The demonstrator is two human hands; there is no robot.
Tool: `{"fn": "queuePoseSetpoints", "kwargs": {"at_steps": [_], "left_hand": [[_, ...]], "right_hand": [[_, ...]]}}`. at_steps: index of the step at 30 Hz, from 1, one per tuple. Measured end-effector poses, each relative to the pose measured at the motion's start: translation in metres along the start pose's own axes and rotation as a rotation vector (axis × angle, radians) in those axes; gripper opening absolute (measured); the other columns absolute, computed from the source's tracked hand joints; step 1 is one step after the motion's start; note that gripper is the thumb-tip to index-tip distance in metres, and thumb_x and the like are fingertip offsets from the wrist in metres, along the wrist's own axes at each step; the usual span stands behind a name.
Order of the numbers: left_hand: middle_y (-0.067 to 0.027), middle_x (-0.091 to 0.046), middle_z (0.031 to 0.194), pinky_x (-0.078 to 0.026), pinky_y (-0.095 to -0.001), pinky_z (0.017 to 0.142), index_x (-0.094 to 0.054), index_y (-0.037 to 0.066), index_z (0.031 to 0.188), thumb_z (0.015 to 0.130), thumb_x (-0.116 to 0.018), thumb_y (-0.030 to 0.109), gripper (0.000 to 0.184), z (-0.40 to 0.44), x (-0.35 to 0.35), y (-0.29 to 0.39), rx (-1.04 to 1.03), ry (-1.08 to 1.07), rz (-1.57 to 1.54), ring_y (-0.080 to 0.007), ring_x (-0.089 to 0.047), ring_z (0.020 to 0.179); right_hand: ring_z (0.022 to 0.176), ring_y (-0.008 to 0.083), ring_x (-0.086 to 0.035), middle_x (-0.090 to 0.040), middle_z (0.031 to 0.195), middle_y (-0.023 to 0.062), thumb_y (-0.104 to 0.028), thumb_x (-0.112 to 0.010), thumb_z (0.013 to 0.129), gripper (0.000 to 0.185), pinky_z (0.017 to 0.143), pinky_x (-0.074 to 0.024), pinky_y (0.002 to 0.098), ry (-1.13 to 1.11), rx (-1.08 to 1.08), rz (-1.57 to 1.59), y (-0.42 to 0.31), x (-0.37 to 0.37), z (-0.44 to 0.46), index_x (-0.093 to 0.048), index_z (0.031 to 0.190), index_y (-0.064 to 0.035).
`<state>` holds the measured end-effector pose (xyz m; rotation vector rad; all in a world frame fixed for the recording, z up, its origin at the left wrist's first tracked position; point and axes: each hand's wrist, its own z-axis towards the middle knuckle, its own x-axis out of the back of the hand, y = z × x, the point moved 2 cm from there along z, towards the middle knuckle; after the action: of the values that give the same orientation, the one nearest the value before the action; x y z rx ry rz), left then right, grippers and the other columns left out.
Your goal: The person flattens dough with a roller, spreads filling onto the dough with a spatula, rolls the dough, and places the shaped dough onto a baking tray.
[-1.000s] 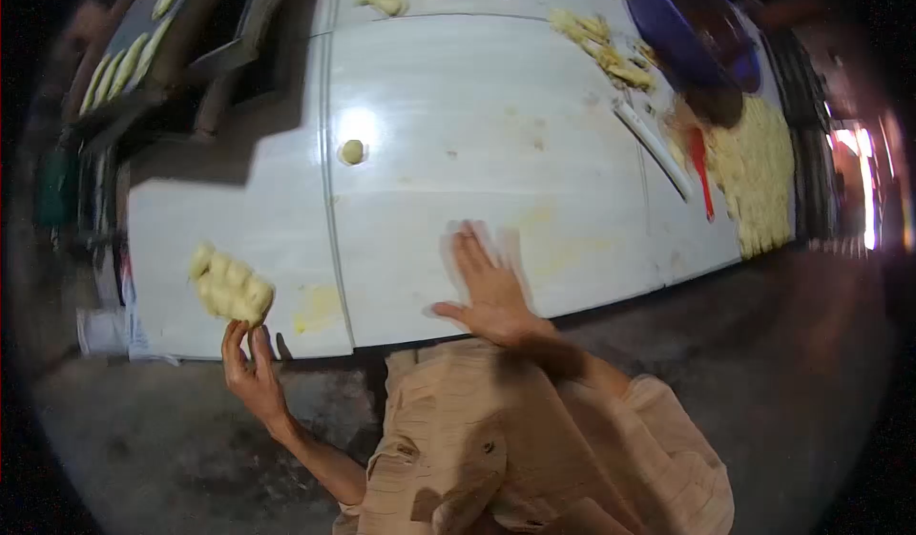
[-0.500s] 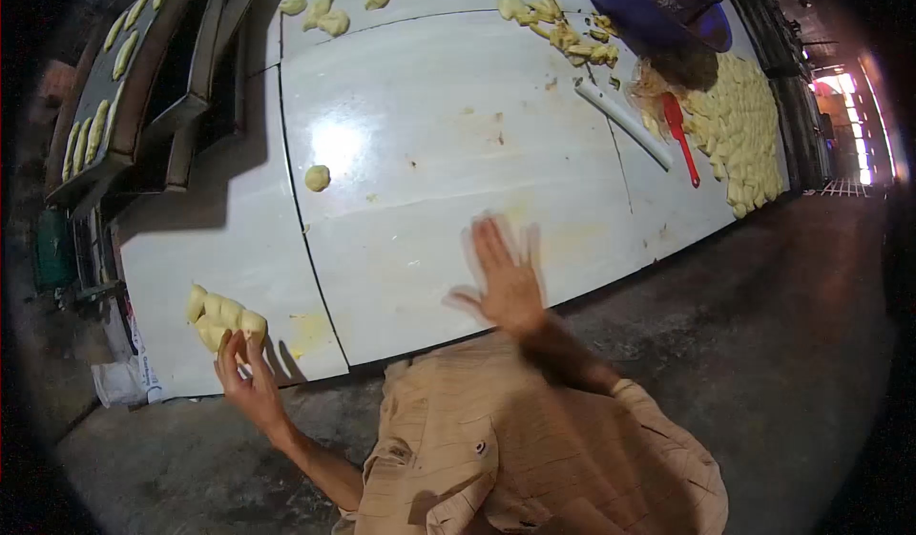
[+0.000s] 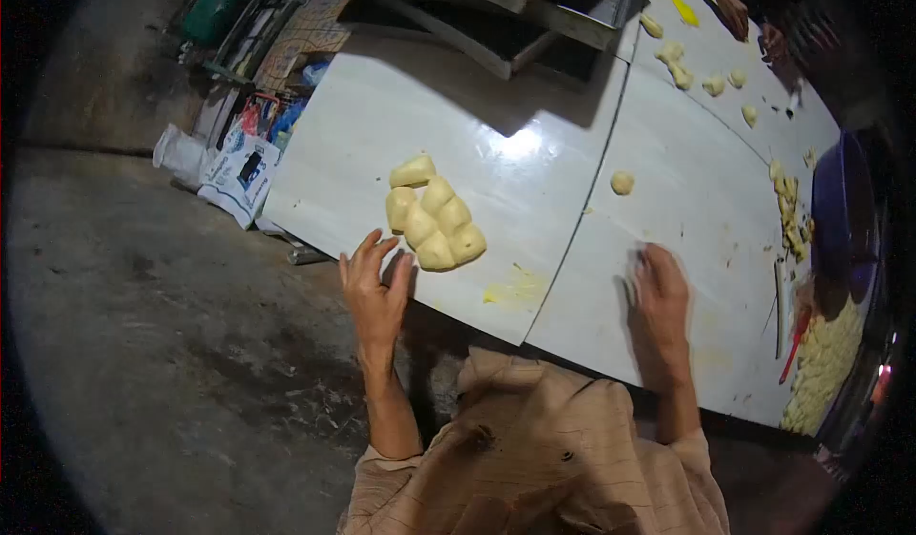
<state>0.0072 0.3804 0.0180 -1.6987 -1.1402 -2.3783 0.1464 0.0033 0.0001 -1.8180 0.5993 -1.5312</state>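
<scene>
A cluster of pale yellow dough pieces [image 3: 441, 222] lies on the white table at the left, most of them pressed together. Just at its near left side is my left hand [image 3: 375, 282], thumb and fingers apart, holding nothing. My right hand [image 3: 663, 296] is over the table farther right, slightly blurred, its fingers loosely bent and partly hidden; nothing shows in it. Beyond that hand sits a single round dough ball [image 3: 622, 183]. A yellow smear [image 3: 515, 287] marks the tabletop between my hands.
Stacked metal trays [image 3: 496, 53] overhang the far left of the table. At the right are a purple basin [image 3: 844, 210], a red-handled tool [image 3: 796, 344] and many small dough pieces [image 3: 825, 363]. Another person's hand [image 3: 733, 15] is at the far edge. A white bag [image 3: 239, 177] hangs left.
The view has swung left, bringing the dough cluster toward the middle. My left hand has come away from the dough, its fingers spread. My right hand has gone from flat and spread to loosely bent.
</scene>
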Motion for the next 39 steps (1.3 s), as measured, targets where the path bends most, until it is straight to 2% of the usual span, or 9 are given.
{"fn": "queuePoseSetpoints", "kwargs": {"at_steps": [7,12,15,19,24,27,32,35,39], "left_hand": [[-0.0208,-0.054,0.147,-0.022,-0.0673,0.12,-0.066,0.006,0.127,0.087,-0.079,0.03,0.048,0.026,-0.023,0.012,-0.099,-0.021,-0.018,-0.0381,-0.049,0.14],[-0.0254,-0.027,0.165,-0.013,-0.0716,0.121,-0.025,0.006,0.162,0.076,-0.081,0.031,0.105,0.025,-0.038,0.021,-0.032,-0.175,0.065,-0.0449,-0.02,0.155],[-0.0255,-0.023,0.167,-0.011,-0.0732,0.121,-0.021,0.006,0.164,0.077,-0.081,0.03,0.108,0.032,-0.04,0.031,-0.067,-0.193,0.098,-0.0438,-0.017,0.156],[-0.0219,-0.02,0.169,-0.014,-0.0736,0.119,-0.024,0.007,0.164,0.089,-0.073,0.051,0.1,0.044,-0.057,0.028,-0.091,-0.221,0.313,-0.0421,-0.014,0.157],[-0.0245,-0.015,0.17,-0.009,-0.0713,0.121,-0.027,0.002,0.162,0.099,-0.06,0.053,0.087,0.049,-0.049,0.032,-0.022,-0.347,0.324,-0.0416,-0.007,0.159],[-0.0239,-0.012,0.171,-0.005,-0.0703,0.122,-0.028,0.002,0.162,0.1,-0.054,0.058,0.087,0.053,-0.045,0.029,-0.009,-0.382,0.329,-0.0412,-0.004,0.159],[-0.0319,-0.009,0.169,0.0,-0.0721,0.12,-0.026,0.004,0.163,0.093,-0.063,0.064,0.099,0.055,-0.045,0.019,-0.039,-0.343,0.309,-0.0466,-0.003,0.158],[-0.0275,-0.021,0.168,-0.002,-0.0715,0.12,-0.047,0.009,0.155,0.095,-0.07,0.049,0.076,0.043,-0.042,0.049,-0.144,-0.088,0.211,-0.0451,-0.015,0.157],[-0.0209,-0.042,0.161,-0.005,-0.0721,0.119,-0.054,0.013,0.15,0.095,-0.074,0.034,0.062,0.017,-0.066,0.13,-0.492,-0.203,-0.058,-0.0404,-0.034,0.152]], "right_hand": [[0.097,0.0388,-0.063,-0.067,0.101,0.0196,-0.033,-0.069,0.09,0.039,0.084,-0.0489,0.0484,-0.197,0.524,-0.04,-0.16,-0.149,0.078,-0.068,0.11,0.001],[0.093,0.0404,-0.063,-0.065,0.097,0.0223,-0.037,-0.07,0.086,0.046,0.081,-0.0489,0.049,-0.384,0.554,-0.111,-0.186,-0.185,0.09,-0.067,0.11,0.0027],[0.076,0.0229,-0.062,-0.063,0.084,0.0126,-0.039,-0.074,0.087,0.04,0.069,-0.0505,0.0359,-0.588,0.151,0.06,-0.195,-0.175,0.094,-0.062,0.096,-0.0022],[0.076,0.0107,-0.056,-0.058,0.078,0.001,-0.019,-0.077,0.085,0.023,0.066,-0.0479,0.0297,-0.457,-0.112,0.671,-0.197,-0.151,0.087,-0.058,0.092,-0.0075],[0.093,0.018,-0.07,-0.074,0.1,0.0123,0.001,-0.076,0.087,0.044,0.089,-0.0539,0.0317,-0.291,0.041,0.952,-0.177,-0.116,0.102,-0.048,0.12,-0.0085],[0.092,0.0192,-0.071,-0.074,0.099,0.0115,-0.003,-0.075,0.088,0.056,0.091,-0.058,0.0384,-0.124,0.034,1.066,-0.169,-0.059,0.087,-0.046,0.135,-0.0064],[0.107,0.0219,-0.068,-0.06,0.13,0.0131,-0.005,-0.069,0.094,0.031,0.089,-0.0608,0.0356,0.0,-0.177,0.856,-0.097,0.023,0.024,-0.056,0.122,-0.0066],[0.098,0.0226,-0.067,-0.063,0.112,0.0129,-0.008,-0.069,0.092,0.031,0.078,-0.0623,0.0412,0.082,-0.407,1.017,-0.053,0.037,-0.024,-0.055,0.119,-0.0043],[0.09,0.0224,-0.069,-0.066,0.109,0.0128,-0.015,-0.07,0.095,0.029,0.078,-0.0603,0.0357,0.218,-0.372,1.002,0.011,0.021,-0.053,-0.056,0.117,-0.0035]]}}
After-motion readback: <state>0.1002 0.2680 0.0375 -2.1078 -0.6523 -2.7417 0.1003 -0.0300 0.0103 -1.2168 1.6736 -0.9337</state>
